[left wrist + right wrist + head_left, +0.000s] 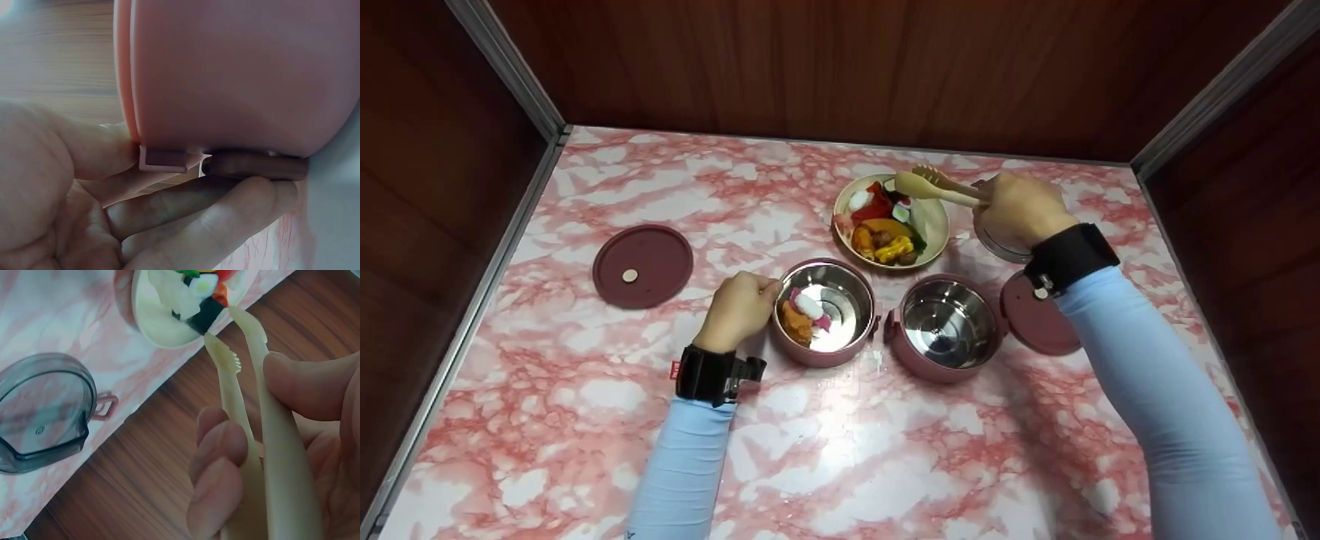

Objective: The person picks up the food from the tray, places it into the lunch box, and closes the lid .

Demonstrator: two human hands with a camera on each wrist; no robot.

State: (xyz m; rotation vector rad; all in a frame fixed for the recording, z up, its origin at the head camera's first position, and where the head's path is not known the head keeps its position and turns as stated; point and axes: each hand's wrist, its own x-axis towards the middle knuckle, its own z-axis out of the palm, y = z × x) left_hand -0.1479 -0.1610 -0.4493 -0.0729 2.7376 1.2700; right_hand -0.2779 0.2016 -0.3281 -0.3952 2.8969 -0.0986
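Container one: first pot (821, 360), pink outside and steel inside, upright on the marbled table (600, 424). Contents: a white piece (809, 304), an orange-brown piece (796, 325) and magenta bits (824, 324), all toward its left side. Left hand (737, 309) grasps this pot at its left side, thumb against the rim and fingers against the dark handle (256, 167).

Container two: second pot (936, 372), of the same make, upright just right of the first; steel floor and inner wall exposed.

Container three: plate (936, 231), cream, round, behind the two pots. Contents: a white piece (859, 200), red pieces (874, 211), a yellow piece (895, 249), orange pieces, small brown balls, and dark green and black items, crowded to the left and front, with the right side bare.

Utensil: tongs (955, 196), pale, clasped between thumb and fingers of the right hand (1024, 208), arms parted, tips over the plate; whether they touch the food is hard to tell.

Covers: dark red lid (652, 262) flat at left, bearing a pale round knob; matching lid (1044, 328) beside the second pot, partly behind the right wrist; clear lid (45, 405) near the plate, partly hidden by the right hand in the head view.
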